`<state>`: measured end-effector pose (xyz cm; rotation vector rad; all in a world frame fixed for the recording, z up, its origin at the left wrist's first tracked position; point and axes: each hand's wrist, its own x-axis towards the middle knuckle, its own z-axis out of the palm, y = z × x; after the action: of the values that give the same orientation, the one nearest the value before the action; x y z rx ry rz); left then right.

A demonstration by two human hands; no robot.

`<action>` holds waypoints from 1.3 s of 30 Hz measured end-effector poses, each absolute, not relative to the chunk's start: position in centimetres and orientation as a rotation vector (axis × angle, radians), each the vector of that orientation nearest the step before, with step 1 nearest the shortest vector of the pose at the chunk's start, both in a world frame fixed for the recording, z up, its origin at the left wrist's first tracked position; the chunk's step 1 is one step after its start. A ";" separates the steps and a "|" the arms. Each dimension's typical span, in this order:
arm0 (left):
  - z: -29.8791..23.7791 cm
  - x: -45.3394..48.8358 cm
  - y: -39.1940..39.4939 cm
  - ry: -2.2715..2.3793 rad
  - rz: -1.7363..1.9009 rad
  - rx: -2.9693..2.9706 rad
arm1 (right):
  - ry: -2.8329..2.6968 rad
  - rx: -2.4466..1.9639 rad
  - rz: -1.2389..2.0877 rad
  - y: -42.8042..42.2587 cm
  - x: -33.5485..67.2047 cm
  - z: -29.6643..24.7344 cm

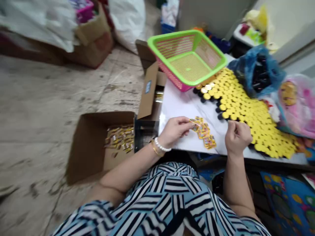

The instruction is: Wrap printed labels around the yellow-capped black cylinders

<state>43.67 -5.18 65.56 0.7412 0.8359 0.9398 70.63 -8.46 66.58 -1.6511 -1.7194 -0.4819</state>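
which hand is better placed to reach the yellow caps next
Probably the right hand: it sits at the edge of the yellow caps, while the left hand holds a small label.

Glossy sachets (209, 142), smooth plastic caps (240, 105), a polished white tabletop (179, 106).

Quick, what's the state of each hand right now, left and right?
Left hand: closed, pinching a small yellow-orange printed packet.
Right hand: fingers closed beside the yellow caps; cannot tell if it holds anything.
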 end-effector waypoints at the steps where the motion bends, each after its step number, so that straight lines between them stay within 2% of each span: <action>1: 65.6 44.1 -4.2 0.815 0.901 0.717 | -1.700 -1.725 -0.608 -7.6 72.3 67.0; 4: 65.9 45.7 -1.9 0.743 0.830 0.678 | -1.760 -1.854 -0.720 -5.9 75.4 67.4; 14: 65.5 45.8 -1.5 0.731 0.818 0.546 | -1.899 -1.945 -0.497 -4.4 71.8 65.5; 17: 65.4 45.7 -1.4 0.732 0.808 0.517 | -1.710 -1.784 -0.166 -4.4 71.1 66.3; 22: 65.3 45.7 -1.0 0.705 0.812 0.471 | -1.148 -1.233 0.812 -5.9 68.9 68.1; 25: 65.4 45.8 -1.0 0.647 0.793 0.429 | -1.019 -1.124 1.034 -6.7 67.2 68.2; 31: 65.6 45.8 -0.9 0.558 0.765 0.364 | -1.009 -1.166 1.026 -6.7 65.5 66.6; 39: 65.1 45.6 -0.8 0.495 0.769 0.363 | -1.214 -1.287 0.791 -7.5 65.3 67.8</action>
<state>45.61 -0.80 65.05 0.3626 0.4955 0.7686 65.25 -7.51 67.80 -1.2870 -1.2139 0.7913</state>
